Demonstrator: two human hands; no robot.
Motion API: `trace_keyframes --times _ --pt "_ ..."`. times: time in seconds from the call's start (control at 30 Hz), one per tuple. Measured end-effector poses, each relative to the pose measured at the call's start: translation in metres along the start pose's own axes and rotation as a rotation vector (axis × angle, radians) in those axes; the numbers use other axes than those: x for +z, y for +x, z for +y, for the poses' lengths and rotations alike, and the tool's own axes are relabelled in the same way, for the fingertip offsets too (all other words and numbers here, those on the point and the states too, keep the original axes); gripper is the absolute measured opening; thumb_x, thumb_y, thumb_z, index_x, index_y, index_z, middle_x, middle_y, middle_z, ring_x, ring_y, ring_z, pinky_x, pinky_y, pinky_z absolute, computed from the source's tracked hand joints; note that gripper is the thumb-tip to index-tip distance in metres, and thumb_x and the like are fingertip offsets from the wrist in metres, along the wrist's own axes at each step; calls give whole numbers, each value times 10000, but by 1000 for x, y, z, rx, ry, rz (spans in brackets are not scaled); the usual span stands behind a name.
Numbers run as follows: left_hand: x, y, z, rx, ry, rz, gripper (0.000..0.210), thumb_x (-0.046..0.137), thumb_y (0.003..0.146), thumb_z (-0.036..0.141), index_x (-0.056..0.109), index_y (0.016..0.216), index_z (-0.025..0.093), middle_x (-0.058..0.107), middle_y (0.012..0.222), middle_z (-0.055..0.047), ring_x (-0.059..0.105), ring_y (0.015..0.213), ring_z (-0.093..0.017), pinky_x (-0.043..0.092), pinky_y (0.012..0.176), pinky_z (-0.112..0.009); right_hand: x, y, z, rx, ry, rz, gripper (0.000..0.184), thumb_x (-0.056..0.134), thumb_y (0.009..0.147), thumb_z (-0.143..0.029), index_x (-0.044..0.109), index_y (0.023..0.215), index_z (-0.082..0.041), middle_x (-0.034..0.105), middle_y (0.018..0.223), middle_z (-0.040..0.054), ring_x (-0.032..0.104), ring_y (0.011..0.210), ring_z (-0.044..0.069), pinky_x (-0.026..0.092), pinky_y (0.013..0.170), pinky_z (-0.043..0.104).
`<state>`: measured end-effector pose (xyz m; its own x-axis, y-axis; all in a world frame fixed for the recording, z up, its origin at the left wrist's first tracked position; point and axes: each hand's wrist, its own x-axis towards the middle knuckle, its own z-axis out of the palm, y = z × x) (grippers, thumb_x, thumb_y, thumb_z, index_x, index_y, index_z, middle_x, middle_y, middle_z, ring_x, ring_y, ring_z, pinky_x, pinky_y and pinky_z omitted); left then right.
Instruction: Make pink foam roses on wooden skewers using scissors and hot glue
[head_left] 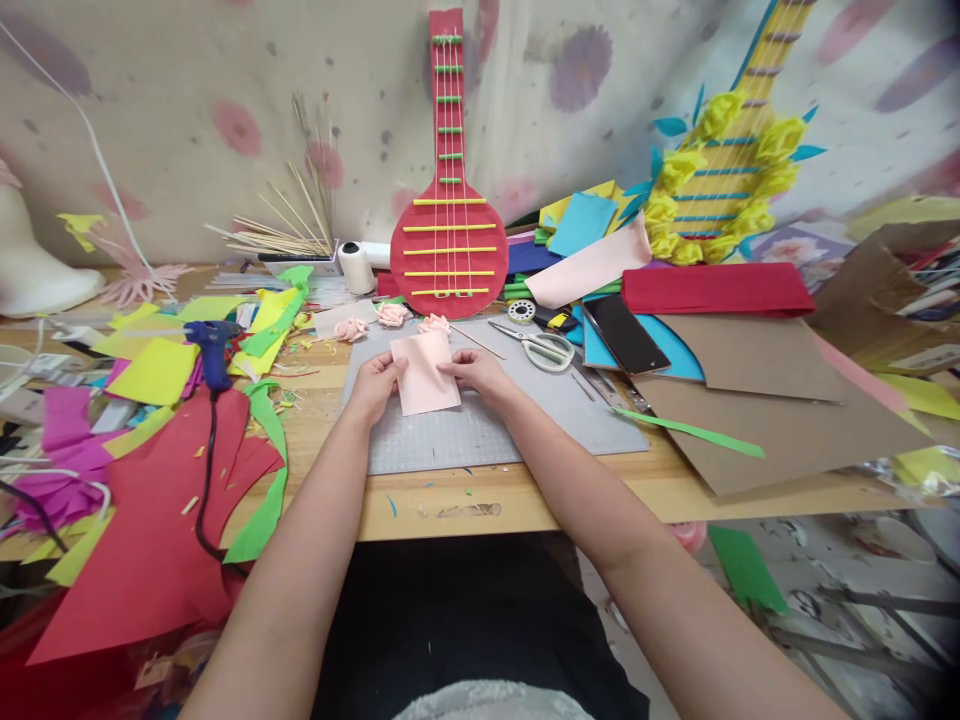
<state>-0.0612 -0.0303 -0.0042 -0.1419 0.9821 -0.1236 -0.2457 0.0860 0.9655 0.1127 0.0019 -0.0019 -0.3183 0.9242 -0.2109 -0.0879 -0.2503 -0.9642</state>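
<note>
A pale pink square of paper [426, 375] is held up over the grey cutting mat [495, 440]. My left hand [377, 387] pinches its left edge, and my right hand [480, 375] grips the right edge, thumb on the near face. Just behind the square lie several pink paper roses [392, 314]; one partly shows above its top edge. To the right on the mat rest scissors with pale handles [547, 350]. A thin stick [478, 340] lies between the roses and the scissors.
A red paper lute [448, 245] leans on the back wall; a yellow flowered one [720, 190] stands right. A blue glue gun [212, 355] and red sheets [165, 500] lie left. A black phone [626, 333] and brown cardboard [765, 430] lie right.
</note>
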Motion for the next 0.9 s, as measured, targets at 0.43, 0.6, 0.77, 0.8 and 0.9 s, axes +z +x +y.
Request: trace_keyframes --times 0.43,0.6,0.77,0.8,0.9 --pt "0 -2 5 23 -61 54 366 753 552 302 648 863 141 689 748 -37 634 636 -150 498 573 -250 -9 -2 -5 -58 123 -95 431 804 467 -381 456 617 -176 531 611 -43 501 567 80 380 518 219" --pt "-4 -1 13 28 -158 182 220 698 621 194 643 831 155 679 690 -7 603 545 -107 492 531 -219 -20 2 -8 -58 209 -73 397 793 500 -345 461 640 -180 538 633 -46 524 603 88 425 576 237" --pt "-25 5 23 101 -191 307 141 607 698 117 633 825 171 684 736 -18 633 649 -127 523 606 -239 -36 2 -13 -33 210 -98 359 775 513 -222 505 747 -188 591 700 -38 558 628 104 446 599 255" --pt "-31 8 24 125 -165 357 145 589 711 109 628 834 174 688 771 -26 642 705 -139 528 639 -251 -38 1 -14 -26 205 -98 362 767 515 -196 513 773 -190 601 709 -34 564 633 110 452 608 261" --pt "-49 15 25 195 -72 562 179 519 760 90 593 905 164 682 883 -35 635 827 -140 520 733 -278 -41 2 -15 -13 194 -69 361 742 519 -146 517 796 -191 617 716 -24 578 639 126 463 616 277"
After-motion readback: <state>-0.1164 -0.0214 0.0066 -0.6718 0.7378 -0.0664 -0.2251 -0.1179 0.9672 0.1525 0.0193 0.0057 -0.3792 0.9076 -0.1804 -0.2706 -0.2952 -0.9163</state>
